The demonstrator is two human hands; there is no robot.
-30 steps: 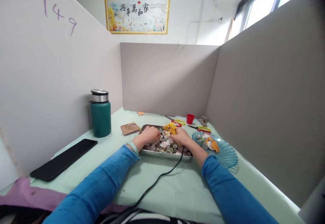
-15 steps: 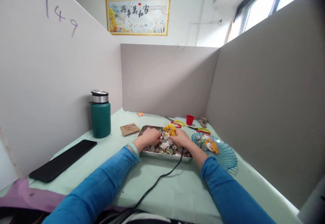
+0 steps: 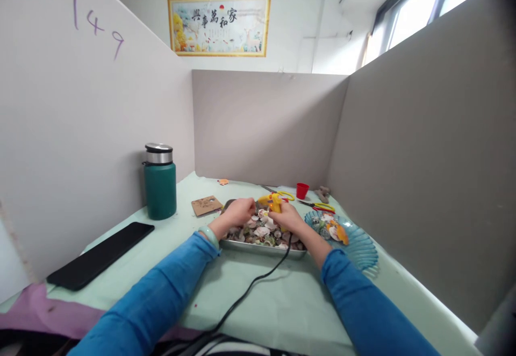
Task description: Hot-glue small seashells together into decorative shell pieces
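My right hand [image 3: 287, 217] is closed round a yellow glue gun [image 3: 271, 200], whose nozzle points left toward my other hand. A black cord [image 3: 258, 280] runs from the gun down to the table's front edge. My left hand [image 3: 241, 212] is over the left part of a metal tray [image 3: 262, 248], fingers curled in a pinch; what they hold, if anything, is hidden. Many small seashells [image 3: 261, 231] fill the tray beneath both hands.
A blue glass dish [image 3: 360, 246] with shells stands right of the tray. Scissors [image 3: 318, 206], a red cup [image 3: 302, 190] and a brown card [image 3: 206, 205] lie around it. At left are a green bottle [image 3: 160, 189] and a black phone [image 3: 102, 254]. Partitions enclose the table.
My left hand has risen slightly away from the shells, up toward the nozzle. The glue gun has turned a little, its nozzle now pointing more to the left.
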